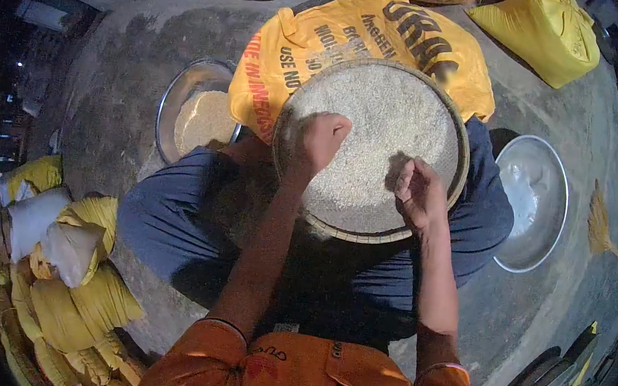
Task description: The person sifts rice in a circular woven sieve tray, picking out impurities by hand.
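**rig_op:** Closest to cam is the orange shirt [305,377] at 6 o'clock, w/ both forearms stretched up from it. Woven tray [364,237] sits on the lap dead centre, full of pale grain [394,104]. Left hand [322,142] is balled into a fist, knuckles down in the grain at the tray's 9. Right hand [418,197] is at its 5, fingers bunched narrow. Can't tell if anything's pinched in there tbh.

**grainwatcher:** what worries u?

**rig_op:** Tray's only propped on the knees afaict, no hand on the rim. Imo a hard press from that fist on the 9 o'clock side could tip it and dump grain on the floor or the yellow sack [301,49] at 12. Steel bowl [189,75] at 10 and steel basin [538,232] at 3 sit close to the knees too, so a leg shift could knock em.
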The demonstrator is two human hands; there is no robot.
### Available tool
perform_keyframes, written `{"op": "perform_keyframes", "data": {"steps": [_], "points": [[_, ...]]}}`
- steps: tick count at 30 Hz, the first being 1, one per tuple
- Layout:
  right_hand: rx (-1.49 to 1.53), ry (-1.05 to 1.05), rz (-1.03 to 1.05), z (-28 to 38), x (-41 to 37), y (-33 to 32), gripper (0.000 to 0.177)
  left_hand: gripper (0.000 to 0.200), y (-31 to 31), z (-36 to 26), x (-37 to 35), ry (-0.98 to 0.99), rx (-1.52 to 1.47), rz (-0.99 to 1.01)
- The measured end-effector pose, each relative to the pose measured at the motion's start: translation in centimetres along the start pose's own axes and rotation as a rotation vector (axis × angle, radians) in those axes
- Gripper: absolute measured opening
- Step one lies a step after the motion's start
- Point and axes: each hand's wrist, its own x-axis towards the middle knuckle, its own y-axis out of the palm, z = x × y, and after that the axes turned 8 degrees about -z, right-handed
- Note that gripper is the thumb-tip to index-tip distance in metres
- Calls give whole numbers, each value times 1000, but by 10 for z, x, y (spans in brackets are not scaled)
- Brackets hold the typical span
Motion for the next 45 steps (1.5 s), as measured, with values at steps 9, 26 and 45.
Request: {"op": "perform_keyframes", "data": {"steps": [9, 26, 45], "points": [[10, 32, -57, 4, -6, 9, 20, 14, 25, 1, 6, -51, 271, 95], [-15, 19, -1, -1, -2, 7, 21, 32, -2, 37, -14, -327, -295, 79], [-48, 57, 71, -10, 2, 6, 23, 21, -7, -38, -25, -373, -562, 80]]}}
